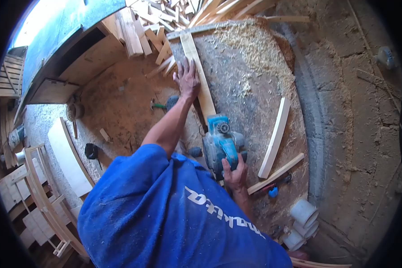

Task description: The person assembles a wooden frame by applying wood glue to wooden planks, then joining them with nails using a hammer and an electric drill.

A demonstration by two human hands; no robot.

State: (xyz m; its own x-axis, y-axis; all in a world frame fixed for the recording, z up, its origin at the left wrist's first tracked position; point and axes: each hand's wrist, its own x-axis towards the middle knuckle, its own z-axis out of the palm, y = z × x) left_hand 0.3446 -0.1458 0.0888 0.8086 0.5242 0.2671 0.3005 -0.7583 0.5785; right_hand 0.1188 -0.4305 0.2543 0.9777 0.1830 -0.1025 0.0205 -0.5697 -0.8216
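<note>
Electric planer (220, 142), on board (204, 97); right hand (236, 175) clamped round its handle. Left hand (189, 82), apart, fingers extended on board beyond planer.

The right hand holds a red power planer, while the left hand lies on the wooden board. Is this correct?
Only the colour is wrong: the head view shows the right hand holding a teal power planer, while the left hand lies on the wooden board.
</note>
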